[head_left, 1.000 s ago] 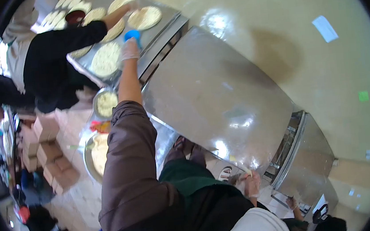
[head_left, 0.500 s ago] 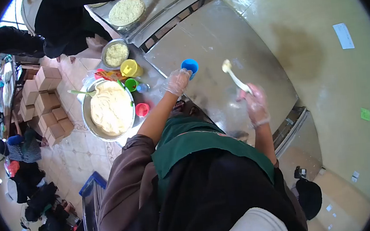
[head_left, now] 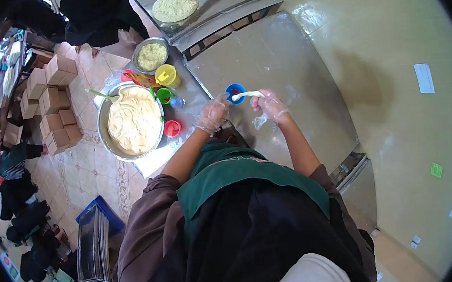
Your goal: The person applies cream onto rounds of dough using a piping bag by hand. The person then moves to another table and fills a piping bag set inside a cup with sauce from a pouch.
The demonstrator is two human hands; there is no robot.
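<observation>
My left hand [head_left: 213, 115], in a clear plastic glove, is closed on the blue cup [head_left: 235, 94] over the near edge of the metal table. Something reddish shows inside the cup. The fingers of my gloved right hand [head_left: 271, 105] are wrapped round the white spoon [head_left: 249, 95], whose tip is at the cup's mouth. Left of my hands stand a red cup [head_left: 172, 128], a green cup [head_left: 164, 96], a yellow container [head_left: 167, 76] and a big bowl of pale, creamy mixture [head_left: 131, 121].
A bowl of shredded white food [head_left: 151, 56] stands farther back. Round flat breads with white topping [head_left: 175, 5] lie on the far metal table, beside a person in black [head_left: 97, 17]. Cardboard boxes [head_left: 52, 98] are stacked on the floor at left. Metal trays [head_left: 93, 243] stand at lower left.
The blue cup has come back from the far table in my left hand. My right hand has raised the white spoon and moved it left to the cup.
</observation>
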